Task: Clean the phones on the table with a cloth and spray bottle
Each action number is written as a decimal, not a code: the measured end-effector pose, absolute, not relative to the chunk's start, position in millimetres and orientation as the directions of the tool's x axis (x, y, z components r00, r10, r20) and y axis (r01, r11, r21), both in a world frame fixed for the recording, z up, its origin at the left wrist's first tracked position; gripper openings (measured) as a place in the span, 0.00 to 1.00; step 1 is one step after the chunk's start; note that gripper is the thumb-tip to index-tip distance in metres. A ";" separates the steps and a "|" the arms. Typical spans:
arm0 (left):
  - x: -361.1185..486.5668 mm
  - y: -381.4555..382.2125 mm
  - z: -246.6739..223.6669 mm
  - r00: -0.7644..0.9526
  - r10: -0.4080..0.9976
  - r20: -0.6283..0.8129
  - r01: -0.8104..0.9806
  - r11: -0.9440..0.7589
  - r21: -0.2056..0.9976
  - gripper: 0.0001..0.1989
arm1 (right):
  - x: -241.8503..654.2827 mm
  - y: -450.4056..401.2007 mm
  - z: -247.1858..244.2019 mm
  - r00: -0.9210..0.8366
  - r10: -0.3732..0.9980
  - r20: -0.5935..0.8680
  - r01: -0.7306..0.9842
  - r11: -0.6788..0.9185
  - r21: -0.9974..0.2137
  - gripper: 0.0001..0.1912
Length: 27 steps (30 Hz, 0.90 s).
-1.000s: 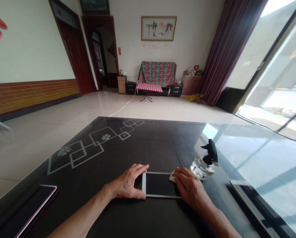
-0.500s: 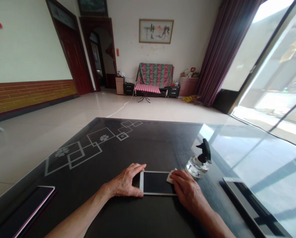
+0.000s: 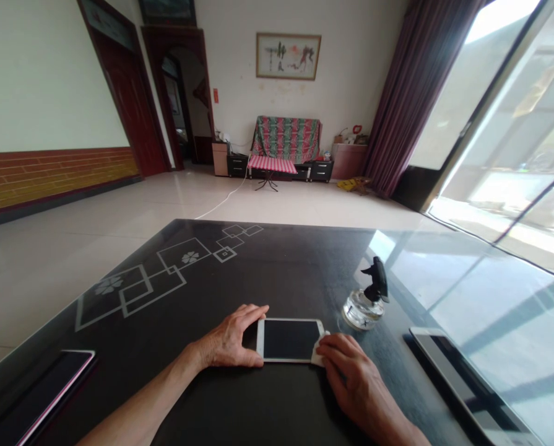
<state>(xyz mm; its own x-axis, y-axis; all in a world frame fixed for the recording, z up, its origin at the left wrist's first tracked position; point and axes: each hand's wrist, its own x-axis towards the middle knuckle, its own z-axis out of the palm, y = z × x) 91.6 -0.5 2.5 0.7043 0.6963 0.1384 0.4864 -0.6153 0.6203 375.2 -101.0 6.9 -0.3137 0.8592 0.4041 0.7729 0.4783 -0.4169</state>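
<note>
The left hand (image 3: 233, 339) gripped the phone (image 3: 289, 341) by 2 corners, apparently to steady it flat on the table (image 3: 281, 266). The right hand (image 3: 354, 373) held a wipe (image 3: 318, 353) against the opposite end.

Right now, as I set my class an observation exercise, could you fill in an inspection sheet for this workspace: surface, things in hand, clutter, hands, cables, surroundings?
Surface: dark, glossy table with pale square and flower patterns; window light reflects at right.
Things in hand: white-framed device, lying flat, dark screen up; white cloth at its right end.
Clutter: spray bottle upright, beyond the right hand; pink-edged device far left; larger pale-edged device far right.
Hands: left hand spans the white-framed device's left end, thumb and fingers at its corners; right hand holds the cloth.
Cables: white cable on the floor beyond the table.
Surroundings: purple curtain, framed picture, pink-striped small table.
</note>
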 end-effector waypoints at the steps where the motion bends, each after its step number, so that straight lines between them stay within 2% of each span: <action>1: 91.5 -0.6 2.7 0.703 0.698 0.137 0.487 -0.614 0.622 0.49 | 374.8 -97.8 6.8 -0.311 0.858 0.409 0.772 0.479 -0.418 0.13; 10: 92.6 -3.4 8.1 0.684 0.728 0.052 0.549 -0.559 0.621 0.50 | 373.9 -67.1 8.2 -0.303 0.847 0.438 0.781 0.484 -0.394 0.12; 16: 93.4 -3.5 10.4 0.700 0.705 0.116 0.498 -0.598 0.628 0.49 | 370.3 -51.1 9.7 -0.291 0.838 0.462 0.795 0.480 -0.370 0.12; 27: 91.2 -0.6 3.0 0.701 0.701 0.129 0.497 -0.610 0.618 0.49 | 370.9 -96.5 10.4 -0.284 0.869 0.406 0.767 0.460 -0.448 0.14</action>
<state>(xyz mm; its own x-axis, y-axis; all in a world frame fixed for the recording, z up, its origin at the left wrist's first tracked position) 91.2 -0.6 3.0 0.7012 0.7012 0.1286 0.4966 -0.6098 0.6177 370.9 -96.5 10.4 -0.2840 0.8687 0.4058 0.7668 0.4599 -0.4477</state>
